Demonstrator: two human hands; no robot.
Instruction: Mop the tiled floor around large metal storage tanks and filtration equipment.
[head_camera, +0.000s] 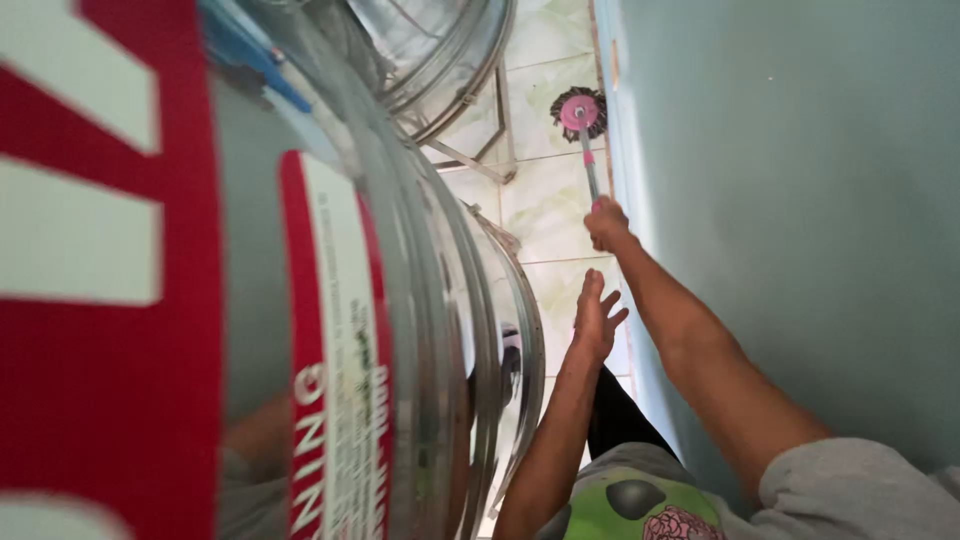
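Pink mop: one, handle gripped by right hand
Left hand: open, empty
Steel tank: one, crowds left side

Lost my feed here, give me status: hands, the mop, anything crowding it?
Right hand gripping mop handle; left hand open, free. Mop head on tiled floor. Steel tank close alongside, wall opposite.

A tall red-and-white label wraps the shiny metal tank at near left; a blurred red-and-white panel fills the far-left edge.
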